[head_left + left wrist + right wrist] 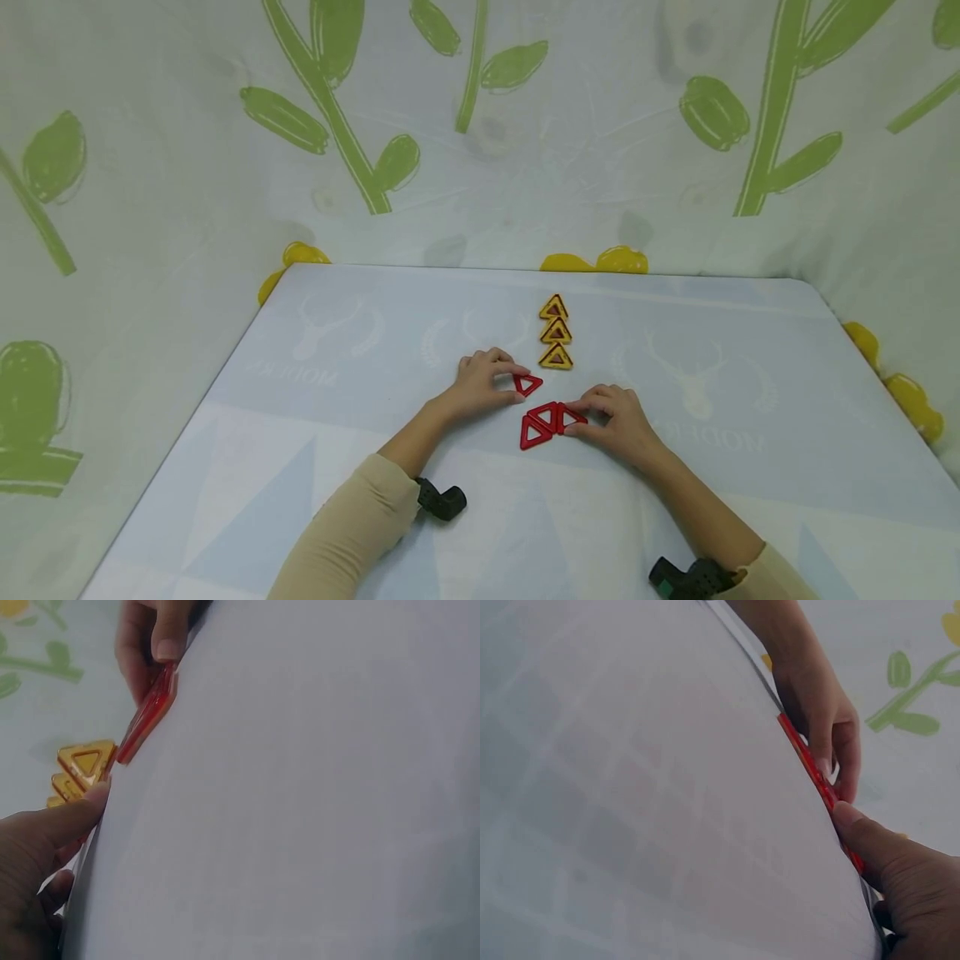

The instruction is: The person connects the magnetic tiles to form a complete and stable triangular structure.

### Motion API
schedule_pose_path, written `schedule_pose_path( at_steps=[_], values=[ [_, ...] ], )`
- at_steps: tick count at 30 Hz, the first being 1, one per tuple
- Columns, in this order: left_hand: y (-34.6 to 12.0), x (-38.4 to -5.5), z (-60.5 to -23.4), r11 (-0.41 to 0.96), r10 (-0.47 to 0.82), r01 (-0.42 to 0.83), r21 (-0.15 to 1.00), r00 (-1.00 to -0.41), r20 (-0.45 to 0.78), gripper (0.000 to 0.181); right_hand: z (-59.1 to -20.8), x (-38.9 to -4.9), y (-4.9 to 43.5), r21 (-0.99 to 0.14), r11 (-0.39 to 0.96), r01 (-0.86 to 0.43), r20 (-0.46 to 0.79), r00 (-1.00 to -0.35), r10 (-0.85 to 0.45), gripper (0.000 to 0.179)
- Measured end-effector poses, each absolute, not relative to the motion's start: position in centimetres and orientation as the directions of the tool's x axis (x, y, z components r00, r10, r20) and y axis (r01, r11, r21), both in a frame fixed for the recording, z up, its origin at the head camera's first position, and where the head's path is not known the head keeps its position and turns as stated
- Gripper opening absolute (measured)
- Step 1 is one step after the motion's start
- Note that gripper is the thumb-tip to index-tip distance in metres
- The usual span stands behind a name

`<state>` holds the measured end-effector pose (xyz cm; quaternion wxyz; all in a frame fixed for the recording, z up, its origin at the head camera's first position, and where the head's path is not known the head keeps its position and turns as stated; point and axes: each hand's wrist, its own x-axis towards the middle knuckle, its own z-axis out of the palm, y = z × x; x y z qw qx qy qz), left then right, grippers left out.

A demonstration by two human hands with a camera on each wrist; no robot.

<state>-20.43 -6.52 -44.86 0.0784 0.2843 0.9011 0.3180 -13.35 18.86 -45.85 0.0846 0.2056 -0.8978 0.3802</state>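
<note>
My left hand [483,382] pinches a single red triangular tile [528,384] between thumb and fingers, just in front of the yellow pieces. To its right and nearer to me, my right hand [618,421] pinches the rightmost red triangle [572,418]. That one lies edge to edge with two more red triangles [537,432] in a fan-like row. All have open centres. In the left wrist view the red row [150,712] appears nearly edge-on beneath the right fingers. The right wrist view shows the thumb [849,815] against the red edge.
Several yellow triangular tiles [556,331] stand in a column beyond the hands, points facing away. A pale patterned cloth covers the table [360,350]. Behind it hangs a light curtain [525,192] with green plant prints. Dark wrist cameras [442,500] sit on both forearms.
</note>
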Motion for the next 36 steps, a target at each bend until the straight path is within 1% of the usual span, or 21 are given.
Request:
schedule_pose_path(
  at_steps=[8,15,17,20,23,27,31,36],
  values=[
    [-6.4,-20.4,-44.7,0.613,0.625,0.481,0.627,-0.781,-0.012,0.038,-45.9,-13.4,18.8,-0.635,0.632,-0.444,0.318,-0.896,-0.309,0.029],
    [-6.6,-20.2,-44.3,0.572,0.698,0.571,0.588,-0.716,0.017,0.039,-46.1,-13.4,19.0,-0.606,0.629,-0.487,0.362,-0.873,-0.328,0.031],
    [-6.6,-20.2,-44.3,0.565,0.709,0.586,0.581,-0.705,0.022,0.040,-46.2,-13.4,19.0,-0.600,0.628,-0.496,0.368,-0.868,-0.334,0.031],
    [-6.7,-20.1,-44.5,0.564,0.714,0.596,0.572,-0.700,0.026,0.040,-46.2,-13.4,19.0,-0.611,0.631,-0.477,0.347,-0.878,-0.328,0.032],
    [-6.6,-20.0,-44.6,0.568,0.703,0.593,0.571,-0.710,0.038,0.040,-46.2,-13.4,19.0,-0.631,0.638,-0.441,0.317,-0.897,-0.307,0.033],
    [-6.4,-19.7,-44.9,0.584,0.672,0.580,0.567,-0.738,0.063,0.040,-46.0,-13.3,18.9,-0.649,0.647,-0.401,0.286,-0.916,-0.281,0.034],
    [-6.2,-19.3,-45.0,0.609,0.636,0.560,0.562,-0.768,0.077,0.040,-45.9,-13.3,18.8,-0.661,0.654,-0.369,0.267,-0.930,-0.254,0.034],
    [-5.7,-18.7,-45.4,0.650,0.568,0.512,0.562,-0.818,0.089,0.040,-45.8,-13.0,18.6,-0.656,0.688,-0.312,0.262,-0.948,-0.180,0.038]
  ],
)
